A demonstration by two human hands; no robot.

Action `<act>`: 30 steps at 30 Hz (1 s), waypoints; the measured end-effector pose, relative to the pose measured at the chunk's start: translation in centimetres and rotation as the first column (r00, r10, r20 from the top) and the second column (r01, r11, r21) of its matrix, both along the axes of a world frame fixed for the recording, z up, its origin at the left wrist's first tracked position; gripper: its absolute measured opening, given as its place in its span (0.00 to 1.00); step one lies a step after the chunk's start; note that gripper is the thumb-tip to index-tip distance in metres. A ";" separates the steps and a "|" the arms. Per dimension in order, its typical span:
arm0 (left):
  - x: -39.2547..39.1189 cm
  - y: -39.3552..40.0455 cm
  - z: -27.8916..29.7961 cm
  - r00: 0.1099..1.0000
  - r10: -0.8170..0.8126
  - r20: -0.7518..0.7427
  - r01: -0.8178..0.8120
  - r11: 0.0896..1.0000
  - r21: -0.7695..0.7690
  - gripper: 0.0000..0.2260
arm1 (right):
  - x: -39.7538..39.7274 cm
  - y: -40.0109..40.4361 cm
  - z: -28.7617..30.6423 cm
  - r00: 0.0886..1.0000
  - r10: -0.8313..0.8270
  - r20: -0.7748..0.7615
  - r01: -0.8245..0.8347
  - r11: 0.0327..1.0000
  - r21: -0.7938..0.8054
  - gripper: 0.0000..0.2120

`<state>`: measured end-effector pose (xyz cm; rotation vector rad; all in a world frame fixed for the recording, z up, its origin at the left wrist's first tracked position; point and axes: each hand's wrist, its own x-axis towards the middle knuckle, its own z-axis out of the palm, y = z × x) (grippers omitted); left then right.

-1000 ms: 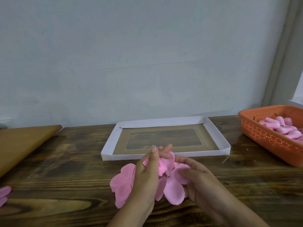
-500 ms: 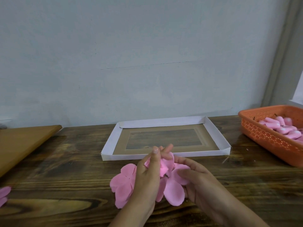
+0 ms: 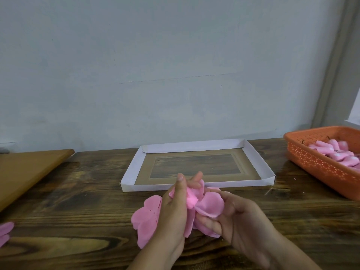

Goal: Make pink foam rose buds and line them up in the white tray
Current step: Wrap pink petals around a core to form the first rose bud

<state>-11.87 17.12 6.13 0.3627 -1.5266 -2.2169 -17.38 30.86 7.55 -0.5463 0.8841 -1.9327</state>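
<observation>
Your left hand (image 3: 173, 209) and right hand (image 3: 239, 219) both pinch one pink petal cluster (image 3: 202, 203) above the desk (image 3: 78, 191). One white tray (image 3: 194, 186) lies behind; one orange basket (image 3: 321, 164) holds several pink buds (image 3: 335, 152).

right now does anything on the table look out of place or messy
Only a small thing: a few loose pink petals lie alone at the table's far left edge, cut off by the frame, away from the petals in both hands and the orange basket. The white tray sits square, no buds in it.
</observation>
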 end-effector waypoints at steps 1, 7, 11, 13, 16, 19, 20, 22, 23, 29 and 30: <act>0.1 0.1 0.2 1.000 0.003 0.002 -0.003 1.000 0.017 0.24 | 0.0 -0.1 -0.1 0.999 -0.018 -0.032 0.019 0.999 0.034 0.28; 0.5 0.4 0.8 1.000 0.017 -0.006 -0.017 0.999 0.036 0.24 | 0.6 -0.5 -0.6 0.961 -0.102 -0.256 0.137 0.983 0.125 0.20; 0.4 0.3 0.8 1.000 0.015 0.001 -0.015 0.999 -0.032 0.25 | 0.7 -0.6 -0.6 0.927 -0.137 -0.350 0.199 0.969 0.148 0.17; 0.4 0.3 0.7 1.000 -0.003 -0.012 0.003 0.999 -0.037 0.24 | 0.7 -0.6 -0.8 0.908 -0.166 -0.384 0.241 0.958 0.155 0.16; 0.3 0.2 0.6 0.999 -0.027 -0.027 0.025 0.999 -0.047 0.24 | 0.6 -0.8 -1.1 0.865 -0.185 -0.467 0.292 0.942 0.166 0.18; -0.1 -0.2 -0.2 0.997 -0.067 -0.045 0.065 0.997 -0.051 0.23 | 0.5 -0.9 -1.4 0.855 -0.177 -0.488 0.289 0.943 0.164 0.12; -0.1 -0.4 -0.4 0.996 -0.073 -0.044 0.070 0.996 -0.060 0.24 | 0.5 -0.9 -1.4 0.859 -0.168 -0.484 0.276 0.947 0.161 0.11; -0.5 -0.6 -0.9 0.996 -0.075 -0.043 0.071 0.994 -0.079 0.27 | 0.5 -0.9 -1.4 0.864 -0.163 -0.476 0.265 0.952 0.153 0.11; -0.8 -0.7 -1.1 0.997 -0.073 -0.041 0.069 0.994 -0.084 0.27 | 0.5 -0.9 -1.4 0.864 -0.166 -0.476 0.265 0.953 0.148 0.11; -1.3 -0.6 -1.2 0.997 -0.070 -0.016 0.067 0.991 -0.115 0.33 | 0.4 -0.9 -1.7 0.855 -0.202 -0.477 0.277 0.956 0.091 0.11; -1.0 -0.6 -1.2 0.998 -0.061 -0.007 0.060 0.990 -0.131 0.34 | 0.5 -0.9 -1.7 0.858 -0.210 -0.469 0.278 0.958 0.078 0.11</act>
